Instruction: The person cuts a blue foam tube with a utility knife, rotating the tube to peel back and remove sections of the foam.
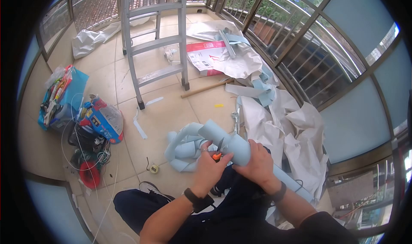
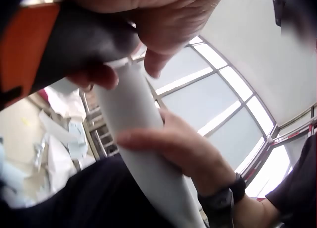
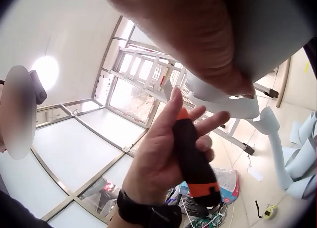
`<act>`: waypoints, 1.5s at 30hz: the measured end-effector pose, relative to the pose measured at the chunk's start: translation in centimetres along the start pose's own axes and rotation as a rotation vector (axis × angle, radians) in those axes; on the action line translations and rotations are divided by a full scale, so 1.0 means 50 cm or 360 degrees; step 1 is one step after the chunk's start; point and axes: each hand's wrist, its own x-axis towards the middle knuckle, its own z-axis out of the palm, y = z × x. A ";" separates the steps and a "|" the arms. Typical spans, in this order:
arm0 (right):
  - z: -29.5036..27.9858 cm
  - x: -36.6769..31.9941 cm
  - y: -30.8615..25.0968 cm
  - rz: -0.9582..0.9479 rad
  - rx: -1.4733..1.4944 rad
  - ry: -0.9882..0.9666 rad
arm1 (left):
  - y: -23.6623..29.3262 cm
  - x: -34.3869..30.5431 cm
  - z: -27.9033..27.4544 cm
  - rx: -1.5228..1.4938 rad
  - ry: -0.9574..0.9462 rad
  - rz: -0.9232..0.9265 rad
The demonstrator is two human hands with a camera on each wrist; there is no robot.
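Observation:
In the head view, my left hand point(image 1: 209, 170) holds a tool with a black-and-orange handle point(image 3: 190, 153) and a thin grey blade. The handle lies across the palm in the right wrist view, with the thumb along it. My right hand point(image 1: 258, 164) grips a light blue roll of sheet material point(image 1: 238, 148) above my lap, thumb on the near side and fingers over the far side. The blade is right at the roll's surface, and the left thumb rests close to it. Curled light blue strips point(image 1: 183, 151) hang and lie just beyond the left hand.
A metal stepladder point(image 1: 156, 42) stands ahead on the tiled floor. Crumpled white paper point(image 1: 296, 136) lies to the right beside the railing. At left are a blue bag point(image 1: 77, 83) of items and a red roll point(image 1: 89, 175). A tape measure point(image 1: 153, 169) lies near my foot.

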 end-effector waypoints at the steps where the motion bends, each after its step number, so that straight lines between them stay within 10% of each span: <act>1: -0.008 -0.001 -0.006 -0.0025 0.0030 -0.0028 | -0.006 0.002 0.008 -0.0001 0.0002 0.0002; 6: -0.053 0.005 0.028 -0.0145 0.0284 -0.0152 | -0.028 0.004 0.020 -0.0558 -0.0032 0.0039; 13: -0.049 0.125 0.145 0.0250 0.1107 -0.1203 | -0.023 -0.005 0.011 -0.0783 -0.0186 -0.0027; 15: -0.018 0.140 0.157 0.0487 0.1438 -0.1914 | -0.026 -0.005 0.016 -0.0789 -0.0174 -0.0015; 26: -0.073 0.144 0.107 0.0212 0.1129 -0.1533 | -0.039 0.037 0.010 -0.0590 -0.0119 0.0042; 35: -0.074 0.082 0.029 -0.0003 0.0378 -0.0117 | -0.034 0.062 -0.013 -0.0255 0.0007 0.0266; 45: -0.030 0.013 -0.025 -0.0141 0.0215 -0.0112 | -0.013 0.027 0.008 -0.0964 -0.0055 -0.0086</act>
